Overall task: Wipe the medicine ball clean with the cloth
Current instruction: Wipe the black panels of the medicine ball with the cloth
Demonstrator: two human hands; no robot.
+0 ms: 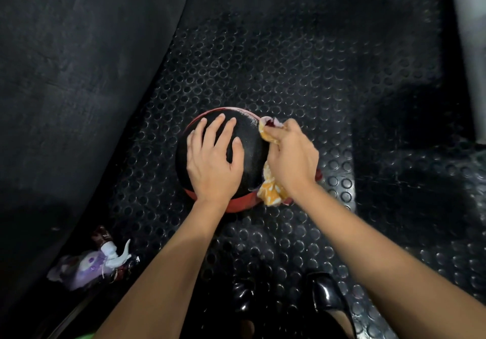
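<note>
A black and red medicine ball [249,144] sits on the studded rubber floor in the middle of the view. My left hand [213,162] lies flat on top of the ball with fingers spread. My right hand [292,157] grips an orange and white patterned cloth [272,192] and holds it against the ball's right side. Bits of the cloth stick out above and below my fingers.
A spray bottle [111,249] lies on a purple and white cloth [81,267] at the lower left. A dark smooth mat [65,75] covers the left side. Two shiny black shoes [326,294] show at the bottom. A pale post [470,49] stands at the right edge.
</note>
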